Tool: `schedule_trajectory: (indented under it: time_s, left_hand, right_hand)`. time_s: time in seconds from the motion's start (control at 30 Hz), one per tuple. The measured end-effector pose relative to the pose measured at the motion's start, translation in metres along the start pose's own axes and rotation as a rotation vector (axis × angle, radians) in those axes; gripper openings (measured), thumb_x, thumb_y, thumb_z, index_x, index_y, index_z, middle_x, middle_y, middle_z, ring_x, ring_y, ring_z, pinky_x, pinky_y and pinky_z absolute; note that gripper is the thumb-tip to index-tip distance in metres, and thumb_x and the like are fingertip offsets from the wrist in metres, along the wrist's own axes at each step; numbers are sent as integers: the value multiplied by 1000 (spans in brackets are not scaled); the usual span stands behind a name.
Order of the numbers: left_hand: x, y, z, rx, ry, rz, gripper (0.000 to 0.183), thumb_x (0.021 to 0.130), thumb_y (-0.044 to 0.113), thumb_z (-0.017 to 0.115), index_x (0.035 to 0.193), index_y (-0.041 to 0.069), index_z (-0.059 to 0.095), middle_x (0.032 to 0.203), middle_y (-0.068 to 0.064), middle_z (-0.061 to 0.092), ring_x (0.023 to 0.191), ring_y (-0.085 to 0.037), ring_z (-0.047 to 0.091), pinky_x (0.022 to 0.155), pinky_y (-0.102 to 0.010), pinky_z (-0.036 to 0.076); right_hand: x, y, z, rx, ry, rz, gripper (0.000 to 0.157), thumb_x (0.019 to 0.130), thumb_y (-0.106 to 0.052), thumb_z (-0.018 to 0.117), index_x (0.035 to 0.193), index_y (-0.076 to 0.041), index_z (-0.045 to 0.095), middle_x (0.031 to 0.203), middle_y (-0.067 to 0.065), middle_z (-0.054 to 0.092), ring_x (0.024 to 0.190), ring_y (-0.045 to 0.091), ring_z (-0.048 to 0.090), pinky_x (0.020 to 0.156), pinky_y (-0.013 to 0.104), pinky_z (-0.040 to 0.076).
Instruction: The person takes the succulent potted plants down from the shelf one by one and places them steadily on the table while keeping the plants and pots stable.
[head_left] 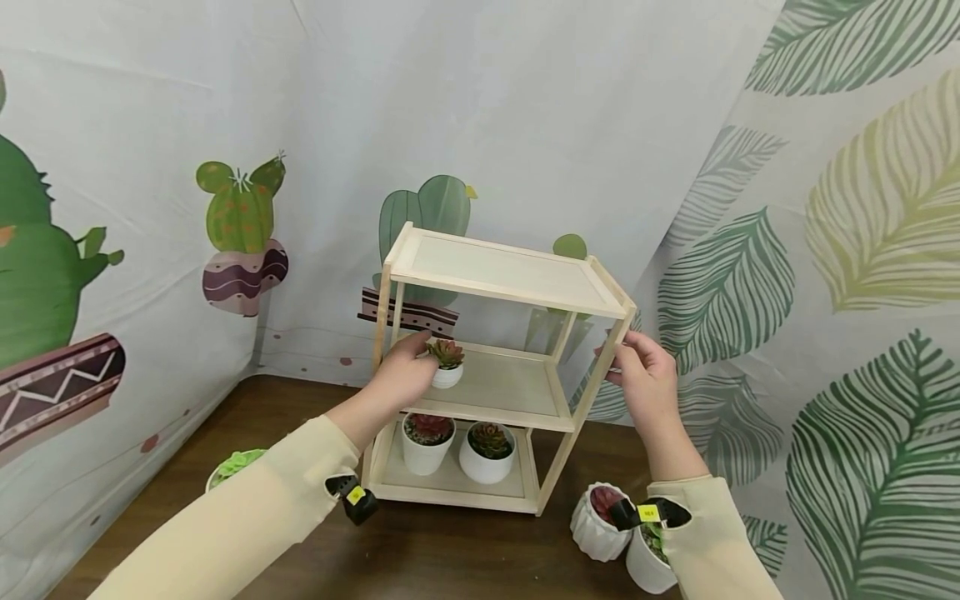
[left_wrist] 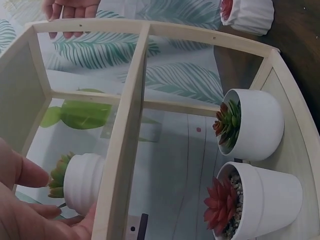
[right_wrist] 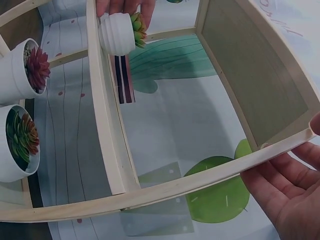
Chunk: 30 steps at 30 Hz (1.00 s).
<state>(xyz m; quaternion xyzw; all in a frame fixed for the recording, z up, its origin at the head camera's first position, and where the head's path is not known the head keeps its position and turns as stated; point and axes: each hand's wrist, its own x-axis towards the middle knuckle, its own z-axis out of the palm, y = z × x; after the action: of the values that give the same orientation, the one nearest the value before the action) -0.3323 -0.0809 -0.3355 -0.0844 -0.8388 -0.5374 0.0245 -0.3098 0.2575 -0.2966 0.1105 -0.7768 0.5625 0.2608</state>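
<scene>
A three-tier pale wooden shelf (head_left: pixel 517 287) stands on the brown table. On its middle tier, at the left end, is a small ribbed white pot with a green and reddish succulent (left_wrist: pixel 82 182). My left hand (head_left: pixel 401 375) holds this potted succulent, fingers along its far left side and thumb in front by the leaves. With the thumb on one side and fingers on the other, my right hand (head_left: pixel 647 375) grips the shelf's right upright near the top. The bottom tier bears a red succulent in a white pot (head_left: pixel 425 458) and a green-red succulent in a rounded white pot (head_left: pixel 486 468).
On the table to the right stand a fluted white pot (head_left: pixel 597 533) and another white pot (head_left: pixel 648 568), partly behind the right sleeve. A bright green plant (head_left: pixel 236 462) shows beyond the left sleeve. Printed cloth (head_left: pixel 570 117) hangs close behind the shelf.
</scene>
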Motion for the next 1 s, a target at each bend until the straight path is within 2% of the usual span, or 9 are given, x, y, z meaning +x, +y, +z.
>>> schedule_trajectory:
  time_s: [0.2,0.37,0.43,0.53,0.63,0.7,0.83,0.9,1.0]
  left_hand:
    - [6,-1,3,-26,9,12,63,100,12,37,161,2,28,163,-26,34,153,-40,32,121,-57,35]
    - [11,-1,4,-23,13,35,60,100,9,38,158,-4,32,161,-25,40,149,-37,40,114,-50,44]
    - [12,0,4,0,18,32,60,99,9,39,158,-3,34,159,-25,42,141,-36,49,101,-44,50]
    - [15,2,5,-8,17,-8,60,100,10,40,158,0,35,158,-24,44,115,-34,63,78,-33,54]
    - [17,3,5,-24,23,-51,59,100,11,41,158,3,37,158,-22,44,90,-27,64,64,-27,52]
    - [19,3,5,-28,27,-67,57,101,13,42,157,4,40,158,-22,46,83,-23,64,61,-27,53]
    - [23,1,6,-6,41,-71,50,104,16,44,152,3,49,154,-22,50,85,-25,66,62,-28,55]
    - [24,0,6,-3,48,-73,47,104,17,45,149,3,53,151,-23,53,88,-25,66,62,-29,56]
    - [25,0,7,14,62,-67,44,103,14,45,142,2,61,143,-24,59,83,-25,67,59,-29,55]
  right_hand:
    - [0,2,1,6,12,1,29,105,-18,52,122,-2,69,108,26,73,90,18,76,75,22,62]
    - [0,3,2,-2,7,-10,30,106,-20,52,122,-2,69,108,26,73,94,25,76,76,23,62]
    - [0,3,1,-14,8,-14,30,106,-21,51,123,-3,69,108,26,73,94,23,76,77,22,62]
    - [0,3,1,-24,10,-21,32,106,-22,51,123,-2,69,109,27,73,93,20,77,77,21,62]
    - [0,2,1,-29,13,-23,32,106,-22,51,123,-3,69,109,28,72,92,18,77,77,21,61]
    - [-1,2,1,-27,17,-21,31,106,-23,51,122,-3,69,109,28,72,91,18,77,77,21,61]
    - [-2,1,2,-27,17,-15,32,106,-24,52,122,-4,70,108,26,73,89,11,76,77,20,61]
    - [-2,1,2,-26,18,-15,32,106,-25,52,122,-4,70,108,27,73,89,12,76,77,20,61]
    - [-2,1,2,-24,20,-17,32,106,-25,52,122,-4,70,108,27,73,90,15,77,77,21,61]
